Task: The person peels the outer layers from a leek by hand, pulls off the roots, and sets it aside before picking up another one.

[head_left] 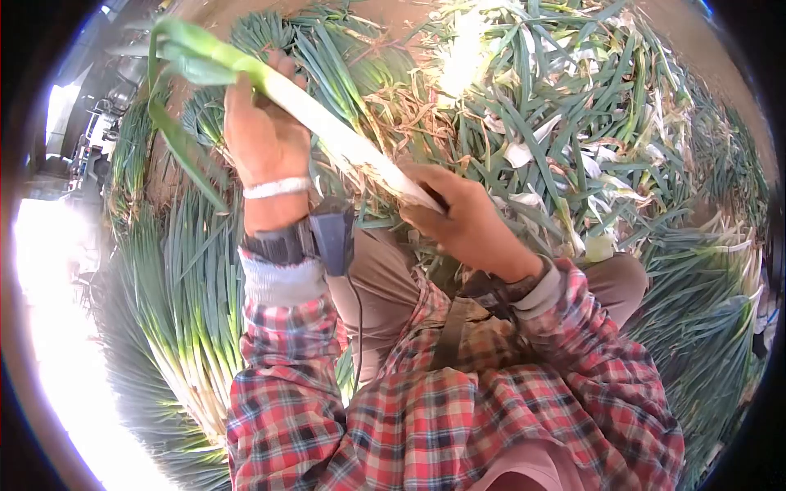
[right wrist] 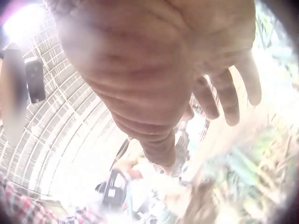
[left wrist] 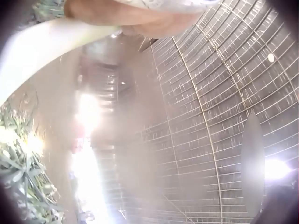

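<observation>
A thick leek (head_left: 332,131) with a white shank and green top is held slantwise in front of the body. My left hand (head_left: 266,135) grips it just below the leaves, fingers wrapped round the shank. The leek's root end lies between the thumb and fingers of my right hand (head_left: 458,214), which hides the tip. The white shank (left wrist: 35,46) also shows in the left wrist view, beside part of the left hand (left wrist: 140,16). In the right wrist view the right hand (right wrist: 154,70) fills the upper middle, several fingers pointing down.
Loose cut leaves and peelings (head_left: 565,139) cover the ground ahead and to the right. Bundled leeks (head_left: 188,286) lie along the left, and another bundle (head_left: 712,303) lies at the right. My bent knees (head_left: 372,295) are close below the hands. A cable hangs from the left wrist device (head_left: 332,237).
</observation>
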A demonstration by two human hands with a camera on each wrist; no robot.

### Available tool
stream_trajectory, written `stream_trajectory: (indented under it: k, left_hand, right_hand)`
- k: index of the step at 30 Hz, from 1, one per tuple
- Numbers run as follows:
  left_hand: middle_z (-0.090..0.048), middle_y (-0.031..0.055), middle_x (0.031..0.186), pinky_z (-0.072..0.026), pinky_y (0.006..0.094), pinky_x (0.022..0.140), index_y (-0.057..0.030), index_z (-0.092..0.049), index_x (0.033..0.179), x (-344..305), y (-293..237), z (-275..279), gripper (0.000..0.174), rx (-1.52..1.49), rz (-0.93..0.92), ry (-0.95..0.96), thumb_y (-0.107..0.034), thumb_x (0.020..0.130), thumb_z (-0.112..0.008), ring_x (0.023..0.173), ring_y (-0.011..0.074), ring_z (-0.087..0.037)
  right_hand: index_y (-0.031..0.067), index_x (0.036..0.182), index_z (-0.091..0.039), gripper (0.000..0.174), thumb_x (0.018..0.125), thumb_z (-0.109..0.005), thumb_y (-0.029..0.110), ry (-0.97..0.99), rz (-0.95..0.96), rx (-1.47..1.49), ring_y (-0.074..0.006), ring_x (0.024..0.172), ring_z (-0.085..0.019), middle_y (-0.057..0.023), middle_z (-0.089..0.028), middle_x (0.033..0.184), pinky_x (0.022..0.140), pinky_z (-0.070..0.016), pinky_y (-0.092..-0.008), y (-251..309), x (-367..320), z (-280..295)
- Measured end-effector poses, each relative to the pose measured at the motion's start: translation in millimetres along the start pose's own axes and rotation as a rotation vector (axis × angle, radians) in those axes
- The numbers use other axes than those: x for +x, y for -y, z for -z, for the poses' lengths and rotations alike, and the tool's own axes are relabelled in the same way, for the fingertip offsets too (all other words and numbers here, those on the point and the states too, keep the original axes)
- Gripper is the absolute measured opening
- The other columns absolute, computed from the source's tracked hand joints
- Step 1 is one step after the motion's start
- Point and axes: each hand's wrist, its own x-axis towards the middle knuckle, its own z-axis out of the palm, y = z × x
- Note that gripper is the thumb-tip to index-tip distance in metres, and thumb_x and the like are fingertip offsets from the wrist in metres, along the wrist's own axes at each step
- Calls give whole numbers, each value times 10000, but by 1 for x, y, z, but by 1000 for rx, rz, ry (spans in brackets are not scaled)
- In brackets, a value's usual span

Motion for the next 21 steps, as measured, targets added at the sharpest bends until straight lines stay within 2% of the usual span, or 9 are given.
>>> stream_trajectory:
  k: [1, 4, 6, 8, 10, 12, 14, 19, 21]
  left_hand:
    - [-600, 102, 1021, -507, 387, 752, -26, -514, 1151, -14, -6, -6, 272, -74, 13, 84, -233, 976, -496, 899, 222, -597]
    - [-585, 63, 998, -489, 339, 682, -42, -506, 1199, -27, 6, 1, 352, -140, 59, 186, -329, 997, -479, 822, 178, -568]
    - [-562, 33, 965, -450, 284, 615, -43, -508, 1195, -14, 21, 24, 353, -455, 359, 686, -339, 1009, -458, 740, 130, -505]
    - [-537, 19, 933, -407, 260, 570, -44, -510, 1191, -32, 26, 16, 350, -436, 359, 616, -340, 1012, -455, 683, 105, -443]
    - [-532, 18, 916, -406, 266, 568, -42, -510, 1196, -41, 31, 11, 352, -368, 373, 641, -337, 1012, -456, 676, 105, -447]
    - [-531, 18, 892, -404, 268, 563, -41, -509, 1197, -57, 34, 3, 338, -280, 356, 598, -319, 1013, -456, 665, 105, -445]
    - [-495, 14, 888, -369, 254, 576, -31, -480, 1226, -71, 36, -1, 337, -152, 262, 610, -294, 1035, -392, 680, 114, -417]
    - [-561, 57, 893, -409, 250, 527, -33, -516, 1126, -72, 42, 1, 254, -150, 357, 600, -253, 1005, -474, 655, 112, -477]
    - [-567, 69, 905, -419, 261, 525, -24, -507, 1124, -75, 42, 2, 251, -11, 274, 521, -242, 1004, -475, 657, 119, -482]
  right_hand:
    - [2, 1254, -546, 392, 885, -640, 95, 102, -156, 324, -191, 836, -633, -112, -631, 985, 725, -498, -314, -1, -6, 5]
    - [-6, 1242, -557, 345, 910, -613, 74, 295, -247, 688, -99, 796, -589, -68, -614, 961, 691, -486, -275, -2, -33, 9]
    - [-15, 1180, -583, 310, 886, -635, 67, 183, -260, 649, -99, 787, -571, -68, -619, 958, 691, -479, -277, -11, -47, -9]
    - [-3, 1115, -601, 278, 852, -667, 61, -81, -85, 168, -108, 776, -562, -63, -616, 945, 682, -473, -274, -6, -58, -13]
    - [-6, 1039, -600, 245, 822, -690, 64, -98, -202, 259, -124, 772, -562, -68, -608, 931, 689, -478, -287, -6, -66, -16]
    - [-13, 993, -594, 238, 803, -711, 71, -198, -21, 86, -123, 718, -532, -84, -589, 845, 650, -464, -297, -12, -77, -24]
    - [-12, 958, -588, 234, 790, -723, 79, -155, -68, 91, -131, 689, -518, -92, -572, 801, 627, -451, -305, -10, -86, -21]
    - [-3, 875, -573, 236, 757, -749, 101, -70, -134, 71, -166, 624, -486, -104, -525, 705, 582, -418, -331, -15, -90, -16]
    - [2, 844, -560, 215, 768, -731, 108, -98, -131, 13, -179, 635, -500, -115, -538, 725, 586, -423, -344, -11, -92, -17]
